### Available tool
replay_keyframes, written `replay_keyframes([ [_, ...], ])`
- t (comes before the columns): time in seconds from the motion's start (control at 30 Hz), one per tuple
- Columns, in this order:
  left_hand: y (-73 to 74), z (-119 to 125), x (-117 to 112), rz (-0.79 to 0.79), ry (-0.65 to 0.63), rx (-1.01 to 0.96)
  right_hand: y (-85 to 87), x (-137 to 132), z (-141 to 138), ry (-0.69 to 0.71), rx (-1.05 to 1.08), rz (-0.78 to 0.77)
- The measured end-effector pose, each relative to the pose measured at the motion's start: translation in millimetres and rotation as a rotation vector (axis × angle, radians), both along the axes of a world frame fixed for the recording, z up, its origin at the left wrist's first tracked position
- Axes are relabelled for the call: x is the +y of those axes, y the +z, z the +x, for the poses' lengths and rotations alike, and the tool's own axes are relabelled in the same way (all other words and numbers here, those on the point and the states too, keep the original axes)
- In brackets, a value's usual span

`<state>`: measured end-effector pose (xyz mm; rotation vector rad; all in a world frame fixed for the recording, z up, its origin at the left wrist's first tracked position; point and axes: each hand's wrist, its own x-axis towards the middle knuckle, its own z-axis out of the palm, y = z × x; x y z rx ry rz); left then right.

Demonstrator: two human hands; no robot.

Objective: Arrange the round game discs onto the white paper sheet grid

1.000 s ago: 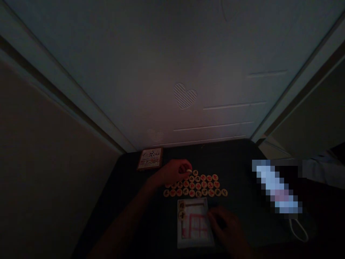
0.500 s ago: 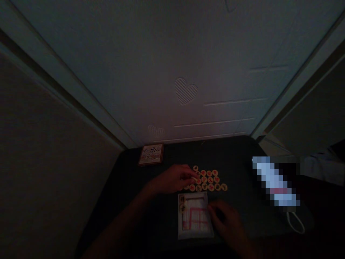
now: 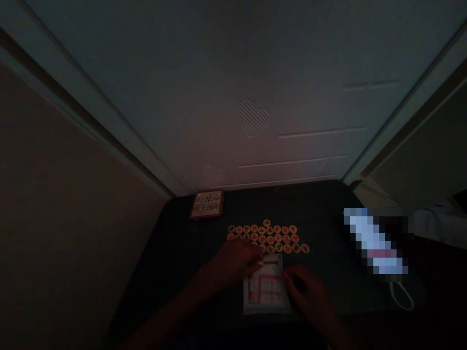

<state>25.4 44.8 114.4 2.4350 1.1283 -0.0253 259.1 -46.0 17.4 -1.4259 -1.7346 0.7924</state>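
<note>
My left hand (image 3: pixel 239 257) is over the upper left of a shallow white box (image 3: pixel 249 308). Its fingers are closed at the tips, where a pale edge of a round xiangqi piece (image 3: pixel 260 262) shows. My right hand (image 3: pixel 308 289) grips the box's right edge between thumb and fingers. Inside the box lies a white sheet with red grid lines (image 3: pixel 269 287). Beyond the box, several round xiangqi pieces (image 3: pixel 270 239) with red or dark characters lie in rows; my left hand covers part of the nearest row. The box's upper left corner is hidden.
A square lid with printed figures (image 3: pixel 207 204) lies at the table's back left. The dark table (image 3: pixel 175 253) meets a pale panel with embossed hearts (image 3: pixel 254 118). On the right is a blurred-out bright object (image 3: pixel 375 243) with a white loop (image 3: pixel 402 297).
My left hand has moved from the rows of pieces back toward me, over the box's upper left. My right hand has kept its hold on the box. The view has shifted slightly.
</note>
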Motion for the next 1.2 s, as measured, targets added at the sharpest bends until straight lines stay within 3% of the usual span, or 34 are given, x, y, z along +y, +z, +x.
replay_keyframes([
  [0.27,-13.9,4.5,-9.2,0.045,0.025,0.075,-4.6,-0.8,1.9,0.014,0.009,-0.019],
  [0.57,-4.2,14.2,-18.1,0.162,0.005,0.185,-1.4,-1.3,1.9,0.023,-0.016,-0.020],
  [0.73,-8.0,7.1,-18.9,0.168,0.020,0.147,0.2,-1.1,1.9,0.030,-0.009,-0.031],
  [1.0,-26.4,0.3,-25.2,0.194,0.066,0.060,-1.5,-1.5,2.4,0.033,-0.006,-0.037],
  [1.2,-25.0,-5.0,-29.7,0.183,0.062,0.012,-3.5,-1.9,3.6,0.043,0.003,-0.022],
])
